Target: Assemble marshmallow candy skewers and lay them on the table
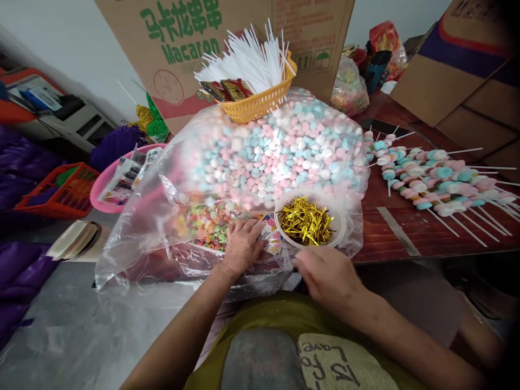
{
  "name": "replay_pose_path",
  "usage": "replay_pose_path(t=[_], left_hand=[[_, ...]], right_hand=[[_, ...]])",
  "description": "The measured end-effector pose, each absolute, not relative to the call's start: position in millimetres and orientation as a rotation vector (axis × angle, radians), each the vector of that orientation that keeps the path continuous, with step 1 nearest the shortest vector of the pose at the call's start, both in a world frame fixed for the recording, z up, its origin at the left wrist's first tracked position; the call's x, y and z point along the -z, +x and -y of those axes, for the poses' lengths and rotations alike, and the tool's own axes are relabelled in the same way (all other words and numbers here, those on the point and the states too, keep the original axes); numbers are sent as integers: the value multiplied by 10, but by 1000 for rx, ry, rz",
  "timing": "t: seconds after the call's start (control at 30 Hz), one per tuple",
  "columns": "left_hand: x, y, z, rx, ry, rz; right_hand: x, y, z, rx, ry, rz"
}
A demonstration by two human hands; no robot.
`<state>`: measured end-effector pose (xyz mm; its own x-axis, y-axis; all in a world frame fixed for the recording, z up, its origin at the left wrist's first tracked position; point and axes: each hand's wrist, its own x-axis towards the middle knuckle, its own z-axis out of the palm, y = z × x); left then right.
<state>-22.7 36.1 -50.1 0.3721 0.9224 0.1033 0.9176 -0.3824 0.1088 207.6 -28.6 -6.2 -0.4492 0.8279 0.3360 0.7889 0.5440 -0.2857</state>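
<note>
My left hand lies palm down with its fingers apart, beside ring-shaped candies in green, orange and red. Its fingertips reach a small printed packet. My right hand is closed at the table's front edge, just below a clear round tub of gold twist ties. Whatever its fingers hold is hidden; the edge of the plastic bag touches them. Behind both hands, that large clear bag spreads over the table, full of pink, white and blue marshmallows.
A yellow basket of white sticks rests on the bag, before a big cardboard box. Marshmallow skewers lie on the red table at right. To the left are a pink basin and a red basket.
</note>
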Motion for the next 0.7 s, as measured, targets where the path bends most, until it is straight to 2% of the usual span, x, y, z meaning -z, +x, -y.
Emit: replay_pose_path(t=[0.1,0.23,0.4,0.5,0.6,0.7], left_hand=[[480,-253,-359,-279,2400,-1851],[504,-186,-464,-316,2284,-1908],[423,-274,-539,-394,2266,-1782],[174,-378,-522,-413,2396,-1624],[-167,-362,-448,-502,2595,-1249],[-361,-250,-341,-528,2496,-1019]], right_hand=[[43,1561,124,-141,-1196,2481],[38,1361,135,-358,-1071,2568],[31,1746,186,-575,-1141,2204],[-41,1911,62,-350,-1175,2035],[-157,1849,-97,-102,-1111,2113],[-204,1721,-186,-153,-969,2225]])
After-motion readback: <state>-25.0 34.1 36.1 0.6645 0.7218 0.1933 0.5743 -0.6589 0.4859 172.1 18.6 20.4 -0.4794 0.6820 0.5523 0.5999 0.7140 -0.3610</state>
